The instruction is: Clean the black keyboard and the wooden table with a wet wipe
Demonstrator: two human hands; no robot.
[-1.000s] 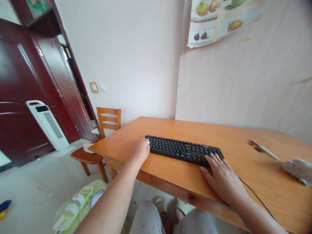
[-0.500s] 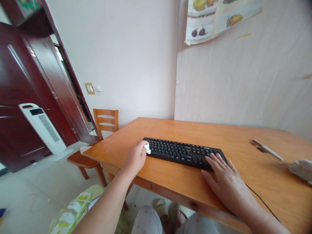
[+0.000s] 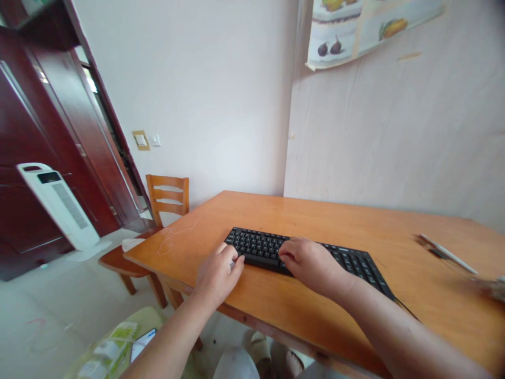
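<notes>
A black keyboard (image 3: pixel 254 247) lies at a slant on the wooden table, its cable leaving from the right end. At its left front corner, my left hand (image 3: pixel 221 271) is closed around a crumpled white tissue, of which only a pale sliver shows between thumb and fingers. My right hand (image 3: pixel 310 262) is over the middle of the keyboard with its fingers curled together and pointing left. Whatever may be inside those fingers is hidden, and the hand covers some of the keys.
The wooden table (image 3: pixel 189 239) stands against the wall. A white pen-like stick (image 3: pixel 447 253) lies at the right. A wooden chair (image 3: pixel 169 195) is beyond the left edge. Below left, a phone (image 3: pixel 141 343) rests on a green-and-white stool. A white tower appliance (image 3: pixel 63 205) stands by the door.
My right hand has moved left from the keyboard's right end to its middle, and its spread fingers have curled. My left hand has turned, covering most of the tissue. The keyboard's right end has swung nearer.
</notes>
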